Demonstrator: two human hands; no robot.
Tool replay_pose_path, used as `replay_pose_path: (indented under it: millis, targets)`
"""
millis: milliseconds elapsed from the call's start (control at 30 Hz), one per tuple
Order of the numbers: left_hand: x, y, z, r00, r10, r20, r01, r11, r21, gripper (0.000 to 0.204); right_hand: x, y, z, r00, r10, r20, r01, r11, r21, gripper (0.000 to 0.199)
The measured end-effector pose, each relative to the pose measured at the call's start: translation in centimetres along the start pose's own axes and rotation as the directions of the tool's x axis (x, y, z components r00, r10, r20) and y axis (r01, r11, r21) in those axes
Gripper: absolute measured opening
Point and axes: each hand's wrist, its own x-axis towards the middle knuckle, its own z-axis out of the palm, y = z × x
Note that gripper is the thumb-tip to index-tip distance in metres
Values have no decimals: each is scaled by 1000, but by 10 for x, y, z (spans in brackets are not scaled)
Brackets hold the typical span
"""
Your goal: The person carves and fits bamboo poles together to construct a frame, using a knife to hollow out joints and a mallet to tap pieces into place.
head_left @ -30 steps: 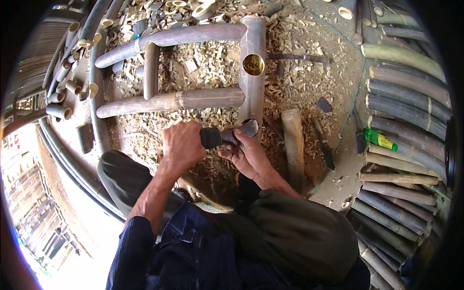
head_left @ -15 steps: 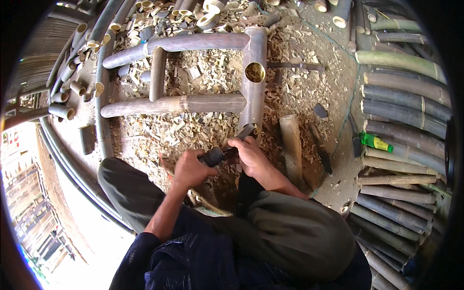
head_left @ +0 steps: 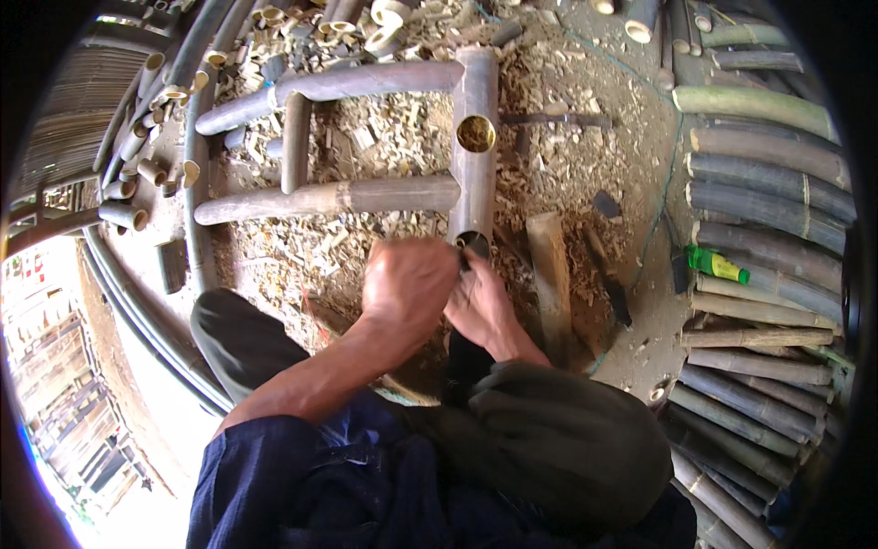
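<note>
Since the left hand neared the right hand, I cannot tell either grip's state.

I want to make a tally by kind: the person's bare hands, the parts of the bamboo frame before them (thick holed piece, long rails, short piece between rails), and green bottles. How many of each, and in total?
Bare hands: 2
Thick holed piece: 1
Long rails: 2
Short piece: 1
Green bottle: 1
Total: 7
</note>
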Motion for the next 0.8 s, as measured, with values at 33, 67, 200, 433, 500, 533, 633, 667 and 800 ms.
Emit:
replay_pose_path:
  millis: [33,67,200,433,500,533,633,667,800]
  targets:
    - [-11,-7,12,995,-46,93,61,985,-162,14,-17,9,16,995,-54,-80,42,989,-141,34]
    - [-20,-11,10,974,75,214,-17,966,-259,14,-24,15,11,991,-38,-128,6,971,-240,33]
    - [-23,8,12,737,636,229,-445,711,-544,31,-70,-14,-14,965,-88,-248,-89,778,-622,24]
    - [84,86,62,768,621,-156,-619,659,-427,84,-70,-79,-1,866,-500,10,-295,-527,-797,22]
    - [89,88,65,839,505,-202,-517,626,-584,92,-73,-86,10,856,-511,72,-352,-681,-642,22]
    - [88,87,66,873,441,-209,-459,596,-659,96,-69,-95,22,870,-482,108,-354,-761,-544,22]
    - [91,77,70,899,228,-374,-434,581,-688,104,-49,-113,64,941,-276,197,-237,-951,-201,23]
    - [90,78,70,889,94,-448,-428,519,-740,105,-40,-121,72,961,-174,215,-163,-984,-69,23]
    - [88,68,89,650,-510,-563,-447,343,-826,109,26,-132,69,925,361,119,239,-796,557,10]
